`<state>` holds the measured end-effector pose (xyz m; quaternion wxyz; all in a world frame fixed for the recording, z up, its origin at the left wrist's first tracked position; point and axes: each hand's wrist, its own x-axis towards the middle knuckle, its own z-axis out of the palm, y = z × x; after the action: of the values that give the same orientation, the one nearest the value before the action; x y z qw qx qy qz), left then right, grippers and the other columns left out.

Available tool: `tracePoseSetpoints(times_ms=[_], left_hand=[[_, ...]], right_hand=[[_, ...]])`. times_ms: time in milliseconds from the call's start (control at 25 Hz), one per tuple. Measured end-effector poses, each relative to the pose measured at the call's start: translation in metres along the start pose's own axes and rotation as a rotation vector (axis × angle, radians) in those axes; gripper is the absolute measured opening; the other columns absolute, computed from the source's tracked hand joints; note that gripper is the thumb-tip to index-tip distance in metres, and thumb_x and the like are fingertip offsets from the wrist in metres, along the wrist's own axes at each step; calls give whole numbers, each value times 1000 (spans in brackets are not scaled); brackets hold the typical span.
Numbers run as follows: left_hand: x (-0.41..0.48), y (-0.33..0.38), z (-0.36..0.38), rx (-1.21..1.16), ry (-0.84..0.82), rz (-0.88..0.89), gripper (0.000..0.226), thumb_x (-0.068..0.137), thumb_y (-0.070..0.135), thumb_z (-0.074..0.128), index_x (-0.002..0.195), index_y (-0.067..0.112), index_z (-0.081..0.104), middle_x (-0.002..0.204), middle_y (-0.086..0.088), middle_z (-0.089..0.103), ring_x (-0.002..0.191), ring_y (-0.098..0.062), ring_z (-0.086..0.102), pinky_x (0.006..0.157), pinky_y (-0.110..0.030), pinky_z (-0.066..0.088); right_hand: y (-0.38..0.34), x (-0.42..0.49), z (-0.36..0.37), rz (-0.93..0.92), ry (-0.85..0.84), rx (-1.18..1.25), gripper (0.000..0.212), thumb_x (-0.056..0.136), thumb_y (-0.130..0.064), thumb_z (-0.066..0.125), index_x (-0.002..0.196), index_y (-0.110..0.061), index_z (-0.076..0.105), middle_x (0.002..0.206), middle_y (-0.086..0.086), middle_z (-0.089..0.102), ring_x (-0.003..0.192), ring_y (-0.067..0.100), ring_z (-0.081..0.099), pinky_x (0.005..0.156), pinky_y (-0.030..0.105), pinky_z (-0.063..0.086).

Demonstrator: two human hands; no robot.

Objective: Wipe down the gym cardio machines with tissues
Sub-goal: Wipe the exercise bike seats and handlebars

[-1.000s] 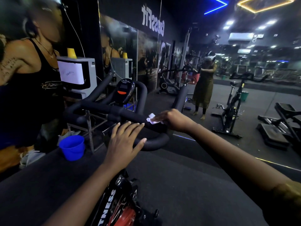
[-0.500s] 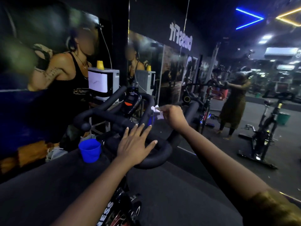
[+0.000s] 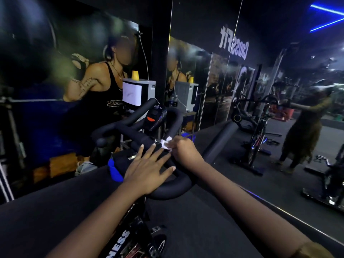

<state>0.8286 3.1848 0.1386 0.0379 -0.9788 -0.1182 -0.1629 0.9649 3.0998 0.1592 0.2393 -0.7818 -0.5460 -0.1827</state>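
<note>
At the far left I see a wall mural (image 3: pixel 89 86) of a figure in a black top, and in front of it a white box (image 3: pixel 138 92) with a yellow cup (image 3: pixel 135 75) on top. Low down, a blue bucket (image 3: pixel 114 173) shows, partly hidden behind my hand. The exercise bike (image 3: pixel 130 239) stands in the middle. Its black handlebar (image 3: pixel 115 127) spreads wide and its console (image 3: pixel 155 118) is tilted between the forward horns. My left hand (image 3: pixel 149 170) lies flat on the near loop of the bar, fingers straight and spread, holding nothing. Just right of its fingertips, the white tissue (image 3: pixel 165 143) is against the bar's centre below the console, pinched in the curled fingers of my right hand (image 3: pixel 184 153). Further right, a mirror (image 3: pixel 288 179) reflects another bike (image 3: pixel 258 135) and a standing person (image 3: pixel 305 135)
</note>
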Motion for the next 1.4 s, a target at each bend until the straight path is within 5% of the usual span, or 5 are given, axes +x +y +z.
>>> tracePoseSetpoints(times_ms=[240,400,720,1000,1400], left_hand=[[-1,-1,0,-17,-4,-4,98,62,67,-20,151,39,10,160,10,8,148,-13,-5,117,-41,-11],[-1,-1,1,-23,2,-1,97,63,67,-19,151,39,10,160,10,8,148,-14,-4,118,-42,-10],[0,-2,0,8,-38,9,71,89,68,4,152,36,11,161,6,8,148,-16,-2,119,-43,-8],[-1,-3,1,-21,-31,18,60,97,59,18,152,36,10,161,7,6,148,-16,-3,119,-41,-9],[0,-2,2,-18,-28,10,86,76,70,-10,151,36,12,161,7,8,148,-15,0,118,-42,-7]], right_hand=[[51,63,-24,253,261,85,24,83,0,59,99,-9,73,99,15,71,90,28,67,84,40,51],[60,89,-9,291,127,-184,22,84,2,53,95,-8,68,96,11,67,91,27,64,70,27,43],[4,13,-13,-90,16,-130,20,82,-3,58,99,-4,69,102,11,68,94,27,64,77,35,48],[48,74,-24,494,245,138,39,87,1,49,119,-15,65,112,19,66,102,30,62,83,26,43],[13,23,-1,532,225,249,40,85,7,44,117,-7,64,110,20,66,93,14,60,67,4,37]])
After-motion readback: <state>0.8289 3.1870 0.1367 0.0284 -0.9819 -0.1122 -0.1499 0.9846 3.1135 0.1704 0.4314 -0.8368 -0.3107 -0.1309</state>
